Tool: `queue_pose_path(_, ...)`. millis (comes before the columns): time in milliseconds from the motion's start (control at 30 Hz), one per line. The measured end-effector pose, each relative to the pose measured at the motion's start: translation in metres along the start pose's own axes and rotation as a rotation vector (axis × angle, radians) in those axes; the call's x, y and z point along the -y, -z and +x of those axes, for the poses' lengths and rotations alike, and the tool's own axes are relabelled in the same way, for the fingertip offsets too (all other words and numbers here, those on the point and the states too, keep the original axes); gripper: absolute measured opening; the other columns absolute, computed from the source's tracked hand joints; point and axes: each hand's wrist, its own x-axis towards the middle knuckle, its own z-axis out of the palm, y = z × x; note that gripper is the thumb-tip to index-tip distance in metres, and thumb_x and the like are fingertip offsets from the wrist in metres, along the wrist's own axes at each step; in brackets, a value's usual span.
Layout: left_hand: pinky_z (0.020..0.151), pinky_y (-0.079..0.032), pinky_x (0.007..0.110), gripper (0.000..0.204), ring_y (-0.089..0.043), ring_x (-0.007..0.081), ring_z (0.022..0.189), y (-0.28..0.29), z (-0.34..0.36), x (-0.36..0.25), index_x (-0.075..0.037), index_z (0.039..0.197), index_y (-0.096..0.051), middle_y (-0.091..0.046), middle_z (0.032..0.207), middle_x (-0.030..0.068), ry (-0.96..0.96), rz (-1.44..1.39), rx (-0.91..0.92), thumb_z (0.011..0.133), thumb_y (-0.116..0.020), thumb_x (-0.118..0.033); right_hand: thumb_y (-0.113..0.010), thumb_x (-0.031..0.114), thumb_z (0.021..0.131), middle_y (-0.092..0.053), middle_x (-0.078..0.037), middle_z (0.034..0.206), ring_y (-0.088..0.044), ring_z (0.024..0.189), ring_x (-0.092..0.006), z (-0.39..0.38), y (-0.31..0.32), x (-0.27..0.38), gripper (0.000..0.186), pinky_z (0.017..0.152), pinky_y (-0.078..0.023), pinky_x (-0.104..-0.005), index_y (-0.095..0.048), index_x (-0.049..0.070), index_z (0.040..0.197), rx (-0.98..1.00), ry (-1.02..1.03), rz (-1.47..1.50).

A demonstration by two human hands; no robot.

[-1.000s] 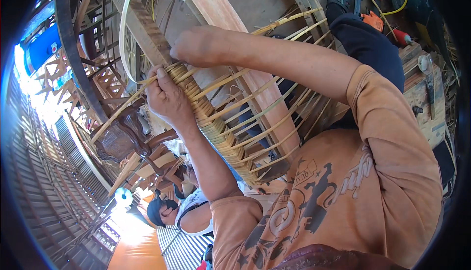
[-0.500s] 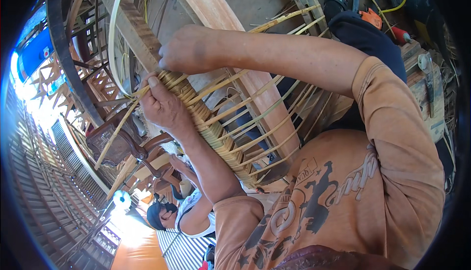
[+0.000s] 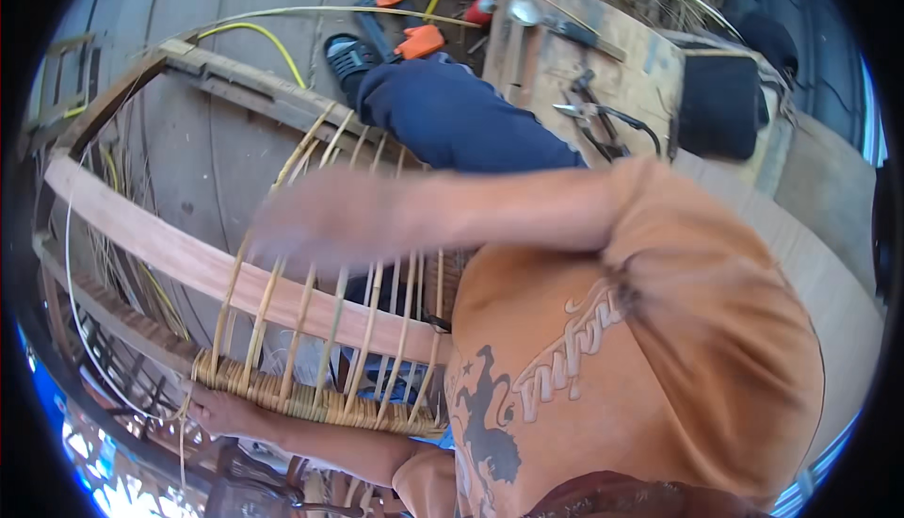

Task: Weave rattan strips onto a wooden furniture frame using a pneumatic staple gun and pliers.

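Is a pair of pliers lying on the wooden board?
Yes, dark-handled pliers lie on the pale wooden board, near its middle.

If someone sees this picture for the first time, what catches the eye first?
Probably the orange T-shirt filling the lower right, and the blurred hand stretched across the middle, over a wooden frame with upright rattan ribs. At the lower left, the other hand touches the woven rattan band. Pliers lie on a wooden board at the top.

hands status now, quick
left hand: closed on the end of the woven tan rattan band
right hand: motion-blurred over the tan rattan ribs, cannot tell
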Motion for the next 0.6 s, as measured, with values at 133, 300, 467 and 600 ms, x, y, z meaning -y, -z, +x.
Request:
queue_pose_path(133,0.065,-0.047,0.036,0.044,-0.056,0.0249,0.072,0.007,0.016,0.031,0.011,0.092,-0.061,-0.062,0.081,0.0201,-0.133,-0.227,0.015,0.088,-0.058,-0.032,-0.056,0.018,0.089,-0.064,-0.008,0.088,-0.061,0.081,-0.0192,-0.076,0.204,0.033,0.018,0.073,-0.049,-0.0311,-0.064,0.004,0.098,-0.160,-0.867,-0.439)
queue_pose_path(300,0.061,-0.046,0.037,0.037,-0.055,0.0248,0.067,-0.014,0.008,-0.001,0.011,0.089,-0.061,-0.061,0.082,0.0192,0.013,-0.161,0.096,0.090,-0.054,-0.025,-0.054,0.021,0.091,-0.063,-0.004,0.080,-0.059,0.074,-0.0109,-0.214,0.319,0.070,0.023,0.068,-0.046,-0.0254,-0.062,0.002,0.102,-0.272,-1.082,-1.205)
queue_pose_path(467,0.070,-0.046,0.039,0.042,-0.058,0.0300,0.080,0.000,0.009,0.015,0.013,0.100,-0.059,-0.062,0.094,0.0237,-0.229,0.016,0.182,0.090,-0.048,-0.026,-0.054,0.024,0.089,-0.063,-0.014,0.085,-0.061,0.082,-0.0262,-0.178,0.232,-0.005,0.025,0.075,-0.046,-0.0356,-0.062,0.001,0.095,-0.345,-0.868,-0.688)
queue_pose_path(600,0.086,-0.044,0.035,0.048,-0.057,0.0286,0.096,0.004,0.013,0.028,0.010,0.118,-0.054,-0.058,0.113,0.0234,-0.074,-0.009,0.185,0.092,-0.047,-0.031,-0.052,0.032,0.086,-0.065,-0.017,0.092,-0.063,0.084,-0.0328,-0.144,0.185,-0.151,0.033,0.073,-0.046,-0.0421,-0.063,0.001,0.093,-0.126,-1.193,-0.479)
